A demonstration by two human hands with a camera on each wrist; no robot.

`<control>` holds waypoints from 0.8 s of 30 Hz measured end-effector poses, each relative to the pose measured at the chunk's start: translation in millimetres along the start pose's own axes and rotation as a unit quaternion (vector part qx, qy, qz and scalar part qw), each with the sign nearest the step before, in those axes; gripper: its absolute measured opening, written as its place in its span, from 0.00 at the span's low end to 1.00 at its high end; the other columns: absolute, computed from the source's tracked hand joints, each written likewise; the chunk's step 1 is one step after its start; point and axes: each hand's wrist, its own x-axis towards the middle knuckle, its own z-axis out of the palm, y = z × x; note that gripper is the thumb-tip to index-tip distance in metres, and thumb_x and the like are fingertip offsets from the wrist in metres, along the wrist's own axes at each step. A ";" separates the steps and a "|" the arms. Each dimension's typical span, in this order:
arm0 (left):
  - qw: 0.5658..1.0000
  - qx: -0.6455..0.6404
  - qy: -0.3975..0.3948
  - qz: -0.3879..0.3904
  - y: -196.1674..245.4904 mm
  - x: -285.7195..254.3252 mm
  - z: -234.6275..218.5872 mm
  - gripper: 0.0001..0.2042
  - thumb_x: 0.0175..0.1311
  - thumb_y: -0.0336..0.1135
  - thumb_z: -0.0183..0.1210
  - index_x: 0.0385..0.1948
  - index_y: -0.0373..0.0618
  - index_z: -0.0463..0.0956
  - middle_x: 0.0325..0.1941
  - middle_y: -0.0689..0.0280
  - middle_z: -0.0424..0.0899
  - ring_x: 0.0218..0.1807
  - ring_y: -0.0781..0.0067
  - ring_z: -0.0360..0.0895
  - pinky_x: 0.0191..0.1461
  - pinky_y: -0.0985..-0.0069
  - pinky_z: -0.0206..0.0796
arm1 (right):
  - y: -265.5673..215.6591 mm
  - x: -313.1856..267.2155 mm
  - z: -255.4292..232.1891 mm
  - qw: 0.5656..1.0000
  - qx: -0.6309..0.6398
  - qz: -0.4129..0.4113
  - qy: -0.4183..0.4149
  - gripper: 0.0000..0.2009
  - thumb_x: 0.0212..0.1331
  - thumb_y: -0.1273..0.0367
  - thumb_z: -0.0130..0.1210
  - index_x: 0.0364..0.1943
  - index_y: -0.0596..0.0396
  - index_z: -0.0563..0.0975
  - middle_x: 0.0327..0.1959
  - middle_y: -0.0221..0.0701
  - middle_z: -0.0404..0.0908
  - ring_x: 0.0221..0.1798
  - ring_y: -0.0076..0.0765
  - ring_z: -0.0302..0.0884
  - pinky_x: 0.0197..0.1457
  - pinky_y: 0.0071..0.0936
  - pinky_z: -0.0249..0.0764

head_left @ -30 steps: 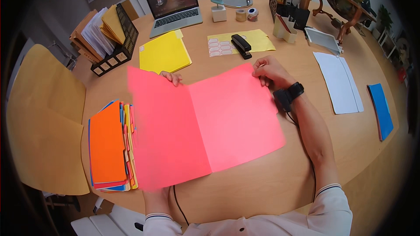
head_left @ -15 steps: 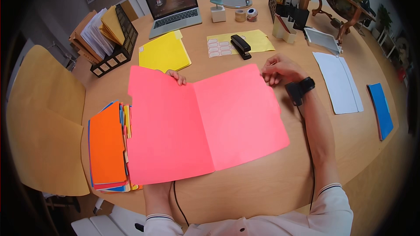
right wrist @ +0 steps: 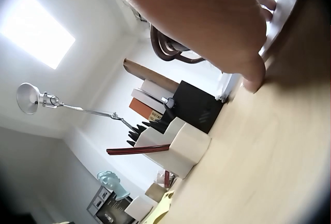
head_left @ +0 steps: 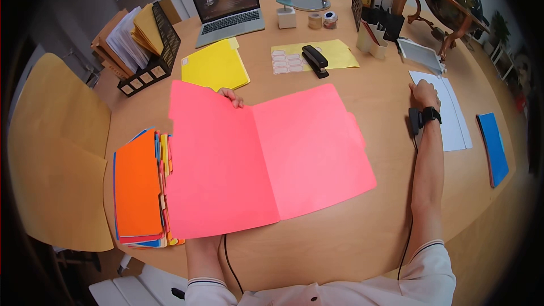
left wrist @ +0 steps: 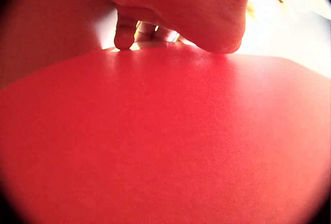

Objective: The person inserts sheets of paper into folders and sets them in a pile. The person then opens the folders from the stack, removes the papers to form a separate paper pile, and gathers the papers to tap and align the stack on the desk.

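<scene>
An opened pink file folder [head_left: 272,158] spreads across the middle of the head view. My left hand [head_left: 232,97] holds it from beneath, fingers curled over its far edge near the fold; the rest of that hand is hidden. In the left wrist view the folder's red-looking surface [left wrist: 165,141] fills most of the frame, below the hand. My right hand [head_left: 426,95] is at the left edge of the white paper [head_left: 453,116]. In the right wrist view its thumb [right wrist: 253,76] is down by the paper's edge; I cannot tell whether the fingers pinch it.
Left of the pink folder lies a stack of coloured folders [head_left: 137,187]. Behind are a yellow folder [head_left: 212,71], a black stapler [head_left: 315,61] on a yellow envelope [head_left: 343,56], and a laptop [head_left: 229,20]. A blue folder [head_left: 492,147] lies at the right edge.
My right hand has let go of the pink folder's far right corner and moved right to the white paper. The folder has shifted slightly right and stays in my left hand.
</scene>
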 end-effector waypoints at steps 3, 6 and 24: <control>1.000 -0.001 0.002 -0.010 -1.5 -14.6 3.9 0.26 0.79 0.58 0.40 0.41 0.42 0.76 0.33 0.60 0.79 0.46 0.61 0.74 0.56 0.63 0.68 | 1.2 10.9 4.0 0.999 -0.020 0.006 -0.029 0.19 0.71 0.59 0.51 0.61 0.48 0.79 0.66 0.46 0.76 0.69 0.57 0.72 0.64 0.63 0.70; 1.000 -0.001 0.006 -0.018 -2.8 -23.4 9.0 0.26 0.79 0.59 0.40 0.41 0.42 0.76 0.33 0.61 0.79 0.46 0.61 0.74 0.56 0.63 0.67 | 13.5 34.0 26.2 0.999 -0.049 -0.015 0.015 0.16 0.69 0.64 0.51 0.55 0.52 0.81 0.58 0.46 0.82 0.62 0.57 0.79 0.58 0.59 0.77; 0.998 -0.014 0.027 -0.050 9.1 -63.5 11.9 0.28 0.79 0.60 0.39 0.39 0.42 0.76 0.31 0.61 0.79 0.44 0.62 0.74 0.55 0.63 0.67 | 27.9 22.3 2.8 0.994 -0.034 -0.044 0.092 0.15 0.62 0.60 0.59 0.46 0.54 0.82 0.49 0.46 0.86 0.52 0.59 0.84 0.52 0.51 0.81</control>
